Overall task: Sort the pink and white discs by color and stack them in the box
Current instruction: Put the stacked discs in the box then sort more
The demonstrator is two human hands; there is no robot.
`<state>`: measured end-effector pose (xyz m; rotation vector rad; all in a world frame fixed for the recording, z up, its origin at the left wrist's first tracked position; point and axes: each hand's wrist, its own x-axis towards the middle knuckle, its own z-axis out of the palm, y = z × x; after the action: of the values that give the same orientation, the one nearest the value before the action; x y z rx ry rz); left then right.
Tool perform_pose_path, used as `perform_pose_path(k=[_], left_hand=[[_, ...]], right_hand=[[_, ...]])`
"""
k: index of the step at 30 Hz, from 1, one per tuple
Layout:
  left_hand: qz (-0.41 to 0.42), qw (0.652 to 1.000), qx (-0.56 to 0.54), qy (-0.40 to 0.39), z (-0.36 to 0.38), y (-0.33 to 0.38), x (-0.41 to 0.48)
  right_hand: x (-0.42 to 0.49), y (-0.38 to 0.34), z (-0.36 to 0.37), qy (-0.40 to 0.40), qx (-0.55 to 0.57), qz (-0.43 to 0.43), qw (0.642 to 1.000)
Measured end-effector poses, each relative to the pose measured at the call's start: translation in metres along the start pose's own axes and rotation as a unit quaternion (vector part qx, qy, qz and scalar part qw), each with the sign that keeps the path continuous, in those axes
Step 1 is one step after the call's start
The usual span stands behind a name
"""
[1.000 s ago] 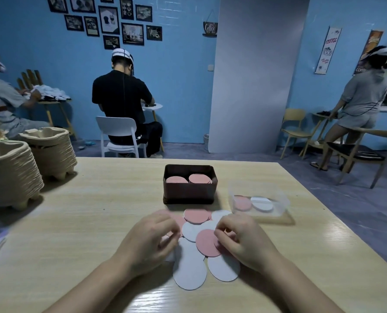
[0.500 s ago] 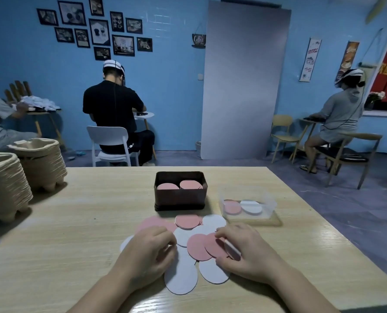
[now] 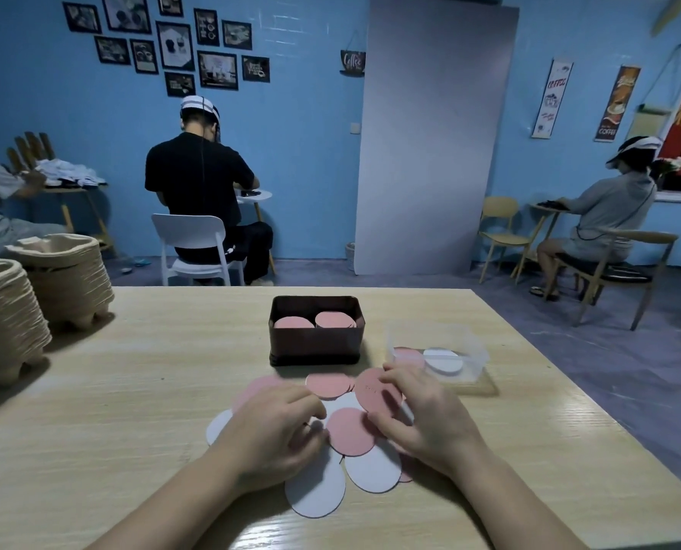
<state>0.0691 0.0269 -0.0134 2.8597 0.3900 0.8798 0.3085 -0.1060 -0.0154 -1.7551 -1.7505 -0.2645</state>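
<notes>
Progress looks partial in the head view: the dark brown rectangular box [image 3: 315, 345] at the far middle of the pale wooden counter [image 3: 152, 391] holds two pink stacks [image 3: 293, 323] side by side, and no white stack shows in it. Right of it, a clear plastic tub [image 3: 472, 345] contains one pink and one white disc. A loose pile of pink and white paper discs [image 3: 372, 470] lies overlapped on the near counter, so most sorting seems left. The right hand [image 3: 426, 424] has its grip pinched on a pink disc [image 3: 374, 393], raised at the pile's far right. The left hand [image 3: 271, 434] rests curled on the pile's left; whether its grip holds a disc I cannot tell. Compared with half a second earlier, the right hand has lifted that pink disc farther off, toward the box; the left hand has barely shifted.
</notes>
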Motion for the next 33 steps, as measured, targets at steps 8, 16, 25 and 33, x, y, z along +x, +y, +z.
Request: perform_pose_path(k=[8,16,25,33], left_hand=[[0.02,0.998,-0.021,-0.051,0.021,-0.001,0.017],[-0.002,0.999,-0.053,-0.01,0.017,-0.006,0.008],[-0.019,0.992,-0.081,0.092,0.011,-0.007,0.004],[0.022,0.993,-0.1,0.065,0.022,-0.009,0.004]], right_hand=[[-0.006,0.005,0.006,0.063,0.098,0.035,0.993],[-0.005,0.008,0.009,0.048,0.074,0.039,0.995],[-0.006,-0.001,0.013,-0.013,-0.012,-0.057,0.998],[-0.001,-0.014,0.017,0.004,-0.003,-0.128,0.992]])
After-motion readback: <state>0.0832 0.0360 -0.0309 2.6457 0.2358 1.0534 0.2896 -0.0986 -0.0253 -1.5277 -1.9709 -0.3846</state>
